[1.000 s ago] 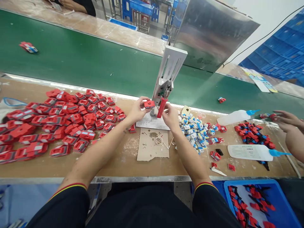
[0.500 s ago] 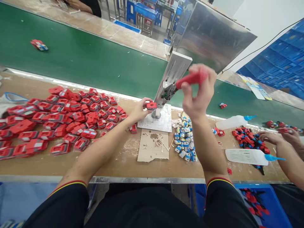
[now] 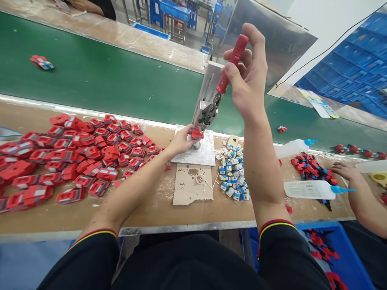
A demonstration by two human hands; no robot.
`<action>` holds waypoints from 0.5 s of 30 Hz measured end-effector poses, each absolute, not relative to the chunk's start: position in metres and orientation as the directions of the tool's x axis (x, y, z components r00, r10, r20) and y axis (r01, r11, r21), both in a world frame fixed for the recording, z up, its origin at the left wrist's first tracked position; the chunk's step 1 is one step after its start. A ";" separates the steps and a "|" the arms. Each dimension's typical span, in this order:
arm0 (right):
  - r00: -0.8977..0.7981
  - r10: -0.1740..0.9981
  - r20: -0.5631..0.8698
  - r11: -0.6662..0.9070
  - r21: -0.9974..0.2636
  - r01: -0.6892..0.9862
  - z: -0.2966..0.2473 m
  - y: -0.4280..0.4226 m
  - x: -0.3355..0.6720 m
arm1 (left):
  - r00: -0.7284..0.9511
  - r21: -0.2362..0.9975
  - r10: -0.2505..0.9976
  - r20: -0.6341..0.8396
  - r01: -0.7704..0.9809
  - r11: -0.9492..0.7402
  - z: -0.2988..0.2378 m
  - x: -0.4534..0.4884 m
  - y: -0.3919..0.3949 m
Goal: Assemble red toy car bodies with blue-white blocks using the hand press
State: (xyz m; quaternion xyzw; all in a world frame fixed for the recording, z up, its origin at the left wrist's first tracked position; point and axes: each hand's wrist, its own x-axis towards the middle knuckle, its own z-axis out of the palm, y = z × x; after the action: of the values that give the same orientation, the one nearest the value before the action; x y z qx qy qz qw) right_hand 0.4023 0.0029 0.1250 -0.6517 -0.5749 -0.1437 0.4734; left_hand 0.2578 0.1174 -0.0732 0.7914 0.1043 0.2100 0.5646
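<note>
My left hand (image 3: 183,139) is closed on a small red plastic part (image 3: 197,134), held at the foot of a metal toggle press (image 3: 208,110) over its round post. The post stands on a silvery base plate (image 3: 207,153). Raised at the upper right, my right hand (image 3: 249,76) grips the press's red lever handle (image 3: 232,62), which points upward. Many red plastic parts (image 3: 105,155) lie heaped to the left of my left hand. A pile of small white-and-blue blocks (image 3: 234,173) lies right of the plate.
Cardboard (image 3: 190,193) with cotton swabs lies before the plate. Right are a glue bottle (image 3: 310,189), red-and-black parts (image 3: 314,167) and another person's hand (image 3: 346,171). A green conveyor belt (image 3: 121,76) runs behind, carrying a red part (image 3: 41,62). A blue bin (image 3: 350,249) stands below.
The lever handle has swung from slanting to nearly upright, my right hand rising with it. My left hand has brought the red part over the post. The other person's hands have moved.
</note>
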 end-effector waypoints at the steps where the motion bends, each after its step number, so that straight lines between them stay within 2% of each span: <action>1: 0.296 0.612 0.733 0.104 -0.446 0.889 0.124 0.003 0.403 | 0.893 0.938 0.398 0.210 -0.069 -0.341 -0.074 0.259 0.117; 11: 0.298 0.548 0.781 0.140 -0.437 0.889 0.100 -0.012 0.383 | 0.906 0.949 0.369 0.205 -0.092 -0.301 -0.084 0.261 0.118; 15: 0.302 0.584 0.753 0.153 -0.468 0.870 0.076 -0.022 0.371 | 0.901 0.948 0.379 0.210 -0.094 -0.303 -0.089 0.261 0.118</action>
State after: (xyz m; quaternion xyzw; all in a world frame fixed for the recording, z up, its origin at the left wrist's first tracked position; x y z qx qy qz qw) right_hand 0.3714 -0.0219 0.0755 -0.6346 -0.5731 -0.1435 0.4982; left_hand 0.2613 0.1182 -0.0891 0.7813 0.0914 0.2027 0.5832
